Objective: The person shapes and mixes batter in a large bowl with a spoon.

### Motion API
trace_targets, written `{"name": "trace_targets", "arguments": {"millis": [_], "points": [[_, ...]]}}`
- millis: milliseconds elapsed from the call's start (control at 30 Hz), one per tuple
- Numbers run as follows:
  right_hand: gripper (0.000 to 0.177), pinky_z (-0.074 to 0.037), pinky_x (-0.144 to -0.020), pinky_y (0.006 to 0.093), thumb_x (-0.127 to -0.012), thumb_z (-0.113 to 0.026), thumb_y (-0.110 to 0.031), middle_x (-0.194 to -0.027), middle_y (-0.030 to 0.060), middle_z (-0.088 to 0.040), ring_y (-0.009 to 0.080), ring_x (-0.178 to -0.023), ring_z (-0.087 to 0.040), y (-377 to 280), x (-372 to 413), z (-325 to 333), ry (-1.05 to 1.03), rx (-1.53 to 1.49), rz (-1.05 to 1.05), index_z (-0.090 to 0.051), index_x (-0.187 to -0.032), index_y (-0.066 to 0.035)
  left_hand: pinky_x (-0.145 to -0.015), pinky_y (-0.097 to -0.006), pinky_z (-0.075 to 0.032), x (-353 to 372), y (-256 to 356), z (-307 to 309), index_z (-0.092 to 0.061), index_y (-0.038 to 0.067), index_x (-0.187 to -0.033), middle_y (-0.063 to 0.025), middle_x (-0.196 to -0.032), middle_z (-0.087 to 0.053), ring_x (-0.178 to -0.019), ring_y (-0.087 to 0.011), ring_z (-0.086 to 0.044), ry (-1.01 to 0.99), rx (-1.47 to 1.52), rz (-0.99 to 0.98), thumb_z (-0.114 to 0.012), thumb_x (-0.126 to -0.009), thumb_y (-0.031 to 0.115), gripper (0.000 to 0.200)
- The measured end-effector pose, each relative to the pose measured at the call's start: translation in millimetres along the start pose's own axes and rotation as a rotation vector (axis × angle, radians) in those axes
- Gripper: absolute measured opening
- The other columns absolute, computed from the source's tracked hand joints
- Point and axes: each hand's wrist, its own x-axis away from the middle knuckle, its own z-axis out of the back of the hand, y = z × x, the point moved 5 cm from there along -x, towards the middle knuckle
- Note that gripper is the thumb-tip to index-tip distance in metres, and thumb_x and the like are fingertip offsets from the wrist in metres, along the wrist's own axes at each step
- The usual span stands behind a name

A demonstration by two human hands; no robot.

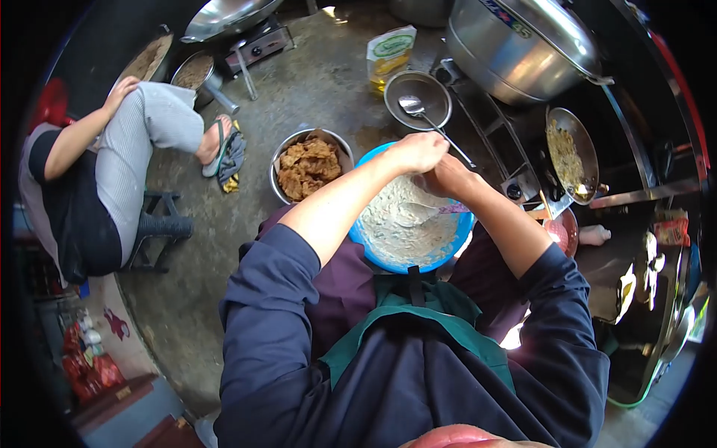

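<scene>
A blue basin (407,266) sits between my knees, holding a pale, lumpy batter (388,235). In the batter lies a spoon (415,214) with a patterned purple handle. My left hand (420,152) and my right hand (449,178) meet above the basin's far right rim. Both have their fingers closed; whatever they hold, if anything, is hidden. Just beyond them is a metal bowl (438,84) with a ladle (412,106) resting in it, its handle passing close to my hands. Left of the basin stands a metal bowl of brown fried pieces (308,168).
A pouch of yellow oil (390,58) stands past the metal bowl. At right are a large lidded pot (515,52) and a pan of fried food (567,153) on a burner frame. A seated person (112,172) is at left, near a wok (228,19) and stove (261,51).
</scene>
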Motion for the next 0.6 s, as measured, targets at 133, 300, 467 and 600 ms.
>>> {"name": "trace_targets", "arguments": {"millis": [133,300,467,600], "points": [[0.031,-0.046,-0.085,0.0391,-0.072,-0.062,-0.011,-0.11,0.0137,-0.059,0.0269,-0.105,-0.055,12,-10,-26,-0.003,-0.102,-0.097,-0.06,-0.102,-0.005,-0.092,-0.0426,-0.042,18,9,-16,-0.058,0.002,-0.11,-0.0207,-0.113,-0.058,-0.109,-0.0356,-0.053,-0.047,-0.201,-0.104,-0.038,-0.089,0.034,0.043],[0.031,-0.046,-0.086,0.039,-0.072,-0.063,-0.01,-0.108,0.0133,-0.06,0.0278,-0.101,-0.057,-13,-2,-13,0.051,0.007,0.086,-0.061,-0.102,-0.005,-0.085,-0.0419,-0.046,33,16,-27,-0.056,0.004,-0.114,-0.0188,-0.117,-0.056,-0.106,-0.0328,-0.054,-0.224,-0.283,-0.067,-0.039,-0.09,0.032,0.041],[0.03,-0.046,-0.086,0.039,-0.073,-0.064,-0.009,-0.105,0.0129,-0.061,0.0288,-0.098,-0.058,-42,13,6,0.19,0.115,0.304,-0.062,-0.102,-0.006,-0.086,-0.0427,-0.044,44,40,-38,-0.055,0.005,-0.116,-0.0184,-0.119,-0.053,-0.107,-0.0332,-0.052,-0.144,-0.011,-0.023,-0.038,-0.09,0.033,0.042],[0.029,-0.046,-0.087,0.0389,-0.073,-0.064,-0.008,-0.103,0.0126,-0.062,0.0296,-0.095,-0.059,-81,12,9,0.269,0.139,0.487,-0.062,-0.102,-0.006,-0.087,-0.0434,-0.042,49,55,-29,-0.054,0.006,-0.117,-0.0181,-0.121,-0.051,-0.109,-0.0335,-0.049,-0.081,0.217,-0.003,-0.037,-0.09,0.034,0.042]]}}
